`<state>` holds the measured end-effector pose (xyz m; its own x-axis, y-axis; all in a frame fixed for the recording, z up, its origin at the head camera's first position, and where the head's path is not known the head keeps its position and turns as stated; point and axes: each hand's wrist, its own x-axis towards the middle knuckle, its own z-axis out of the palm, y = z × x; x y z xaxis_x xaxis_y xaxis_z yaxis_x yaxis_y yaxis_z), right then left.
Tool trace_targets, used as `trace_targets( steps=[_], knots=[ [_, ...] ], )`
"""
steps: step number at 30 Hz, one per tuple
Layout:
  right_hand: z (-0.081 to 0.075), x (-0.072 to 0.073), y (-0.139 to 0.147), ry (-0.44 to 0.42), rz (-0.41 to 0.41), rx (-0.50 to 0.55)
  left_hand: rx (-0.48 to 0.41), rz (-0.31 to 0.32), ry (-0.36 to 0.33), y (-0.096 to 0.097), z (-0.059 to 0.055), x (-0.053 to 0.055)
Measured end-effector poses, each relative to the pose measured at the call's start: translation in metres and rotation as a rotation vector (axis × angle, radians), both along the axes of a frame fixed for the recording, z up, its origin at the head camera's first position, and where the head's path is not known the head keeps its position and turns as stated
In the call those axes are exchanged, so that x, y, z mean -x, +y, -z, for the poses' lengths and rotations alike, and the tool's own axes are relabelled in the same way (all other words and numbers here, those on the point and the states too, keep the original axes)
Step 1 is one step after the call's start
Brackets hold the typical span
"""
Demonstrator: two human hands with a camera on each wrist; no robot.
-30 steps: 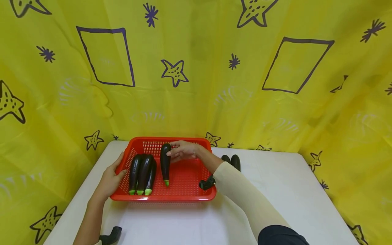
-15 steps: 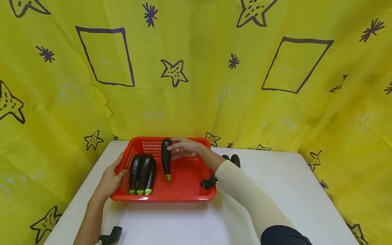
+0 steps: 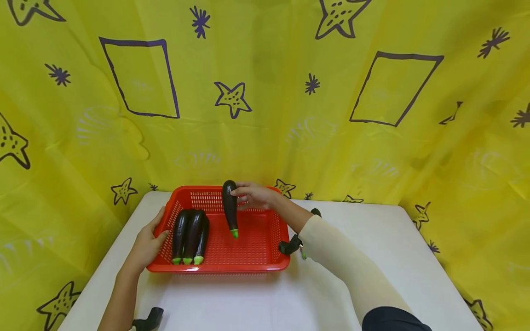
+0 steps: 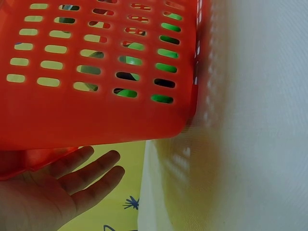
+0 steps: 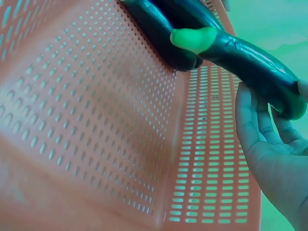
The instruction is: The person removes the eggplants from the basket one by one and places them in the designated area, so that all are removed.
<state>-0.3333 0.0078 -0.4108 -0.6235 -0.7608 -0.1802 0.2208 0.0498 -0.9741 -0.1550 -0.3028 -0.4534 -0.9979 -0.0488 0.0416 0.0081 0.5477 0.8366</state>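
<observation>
My right hand [image 3: 257,196] holds an eggplant [image 3: 230,204] by its rounded end, over the back part of the red plastic basket [image 3: 218,267]. Its green stem end hangs downward. In the right wrist view that eggplant [image 5: 262,67] lies between the thumb and the fingers [image 5: 246,113]. My left hand [image 3: 148,243] grips the basket's left rim, thumb on top. From the left wrist view, its fingers [image 4: 96,190] reach out under the rim, outside the basket wall [image 4: 96,118]. Several eggplants [image 3: 192,232] lie side by side at the basket's left, green stems toward me.
Right of the basket, more dark eggplants lie on the white table [image 3: 372,248], mostly hidden behind the right forearm; one rounded end [image 3: 316,212] shows. A yellow patterned curtain [image 3: 265,138] stands behind the table. A black device [image 3: 290,245] sits on the right wrist.
The right hand has lifted the eggplant and shifted it a little to the right and back, away from the others. The left hand stays on the basket rim.
</observation>
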Motion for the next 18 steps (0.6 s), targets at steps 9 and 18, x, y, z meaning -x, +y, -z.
trace_targets(
  steps=[9, 18],
  knots=[
    [-0.002, -0.004, 0.012, 0.011, 0.051, -0.004, 0.012, 0.007, 0.012, -0.002, -0.003, 0.000],
    [0.003, -0.012, 0.031, 0.006, 0.130, 0.046, 0.002, 0.010, 0.017, -0.001, -0.001, 0.000]
  ],
)
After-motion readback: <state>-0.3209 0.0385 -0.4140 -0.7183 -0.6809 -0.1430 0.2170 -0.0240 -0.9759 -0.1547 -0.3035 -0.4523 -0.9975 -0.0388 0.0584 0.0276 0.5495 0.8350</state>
